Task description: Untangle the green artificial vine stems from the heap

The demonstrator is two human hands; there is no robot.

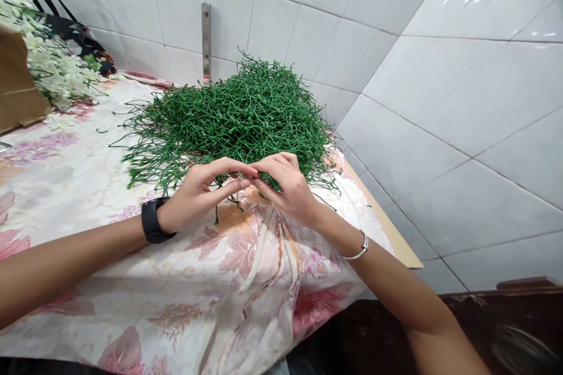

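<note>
A large tangled heap of green artificial flower stems (246, 111) lies on the floral tablecloth (176, 281). At its near edge my left hand (209, 187), with a black band on the wrist, is closed in a pinch, thumb against fingers. Thin green stem ends hang down below its fingers. My right hand (281, 181), wearing a silver bangle, is pinched too, and its fingertips meet those of my left hand. A bit of green stem shows between the two sets of fingertips, but most of it is hidden by the fingers.
White artificial flowers (55, 64) stand at the far left beside a brown cardboard box (20, 82). Behind the heap, a metal strip (206, 41) rises against the tiled wall (176, 6). Another tiled wall (461, 105) borders the table's right side.
</note>
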